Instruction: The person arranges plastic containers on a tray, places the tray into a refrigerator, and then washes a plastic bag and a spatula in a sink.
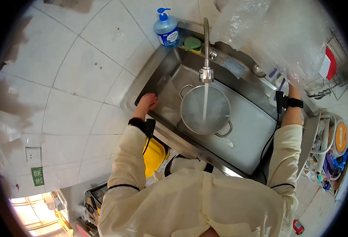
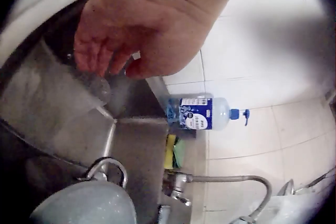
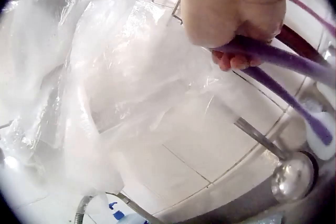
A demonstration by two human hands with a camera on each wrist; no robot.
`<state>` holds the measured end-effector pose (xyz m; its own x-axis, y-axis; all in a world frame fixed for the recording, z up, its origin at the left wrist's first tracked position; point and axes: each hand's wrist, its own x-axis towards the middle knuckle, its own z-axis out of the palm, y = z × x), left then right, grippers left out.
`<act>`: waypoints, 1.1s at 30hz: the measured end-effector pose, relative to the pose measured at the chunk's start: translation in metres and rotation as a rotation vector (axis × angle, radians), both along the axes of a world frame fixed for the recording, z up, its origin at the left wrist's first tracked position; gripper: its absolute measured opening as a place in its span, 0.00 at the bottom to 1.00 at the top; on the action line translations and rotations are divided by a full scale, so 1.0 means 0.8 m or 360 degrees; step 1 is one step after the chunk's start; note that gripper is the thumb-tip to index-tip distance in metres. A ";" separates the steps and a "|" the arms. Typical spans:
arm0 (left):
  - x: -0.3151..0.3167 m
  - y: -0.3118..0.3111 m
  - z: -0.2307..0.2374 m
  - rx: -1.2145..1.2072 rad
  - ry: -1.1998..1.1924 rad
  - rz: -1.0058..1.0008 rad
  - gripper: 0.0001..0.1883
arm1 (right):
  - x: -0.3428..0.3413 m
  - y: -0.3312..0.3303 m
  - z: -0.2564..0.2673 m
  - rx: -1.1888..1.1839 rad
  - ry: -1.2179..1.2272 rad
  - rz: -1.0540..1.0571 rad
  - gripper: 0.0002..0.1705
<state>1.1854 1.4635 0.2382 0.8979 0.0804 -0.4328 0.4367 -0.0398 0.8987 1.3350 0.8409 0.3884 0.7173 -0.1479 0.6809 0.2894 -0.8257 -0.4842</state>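
In the head view, my left hand (image 1: 146, 103) hovers by the sink's left rim with bent fingers. The left wrist view shows its fingertips (image 2: 100, 66) above a translucent patch inside the basin; I cannot tell whether they pinch anything. My right hand (image 3: 239, 24) reaches to the utensils behind the sink, its fingers curled round a purple-handled utensil (image 3: 294, 64). A second purple handle (image 3: 278, 92) with a white head lies below it. A two-handled steel pot (image 1: 192, 104) stands in the sink (image 1: 245, 134) under the faucet (image 1: 206, 73), whose water runs into it.
A clear plastic bag (image 1: 276, 35) hangs at the back right, overlapping my right hand. A steel ladle (image 3: 291, 179) sits near the utensils. A soap bottle (image 1: 167, 29) and a sponge (image 1: 192, 44) stand at the back left corner. A wire rack (image 1: 336, 85) is on the right.
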 end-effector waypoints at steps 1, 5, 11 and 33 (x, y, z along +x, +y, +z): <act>0.011 0.021 -0.025 0.0212 -0.0214 -0.0263 0.14 | -0.005 -0.001 -0.002 -0.0022 0.0043 -0.0033 0.25; 0.063 0.006 -0.034 0.0580 0.0085 -0.0253 0.16 | -0.028 -0.013 -0.023 -0.0106 0.0312 -0.0232 0.25; 0.130 -0.042 -0.112 0.0784 0.0509 0.0568 0.12 | -0.217 0.088 -0.042 0.0365 0.0792 0.0017 0.22; 0.165 -0.039 -0.224 0.1458 0.0527 -0.0300 0.27 | -0.499 0.187 -0.056 0.0769 0.1637 -0.0221 0.10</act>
<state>1.3171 1.4321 0.0592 0.7755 0.3775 -0.5061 0.5753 -0.7526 0.3202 0.9361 0.9907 0.3440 0.8586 -0.3562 -0.3686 -0.5069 -0.4827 -0.7142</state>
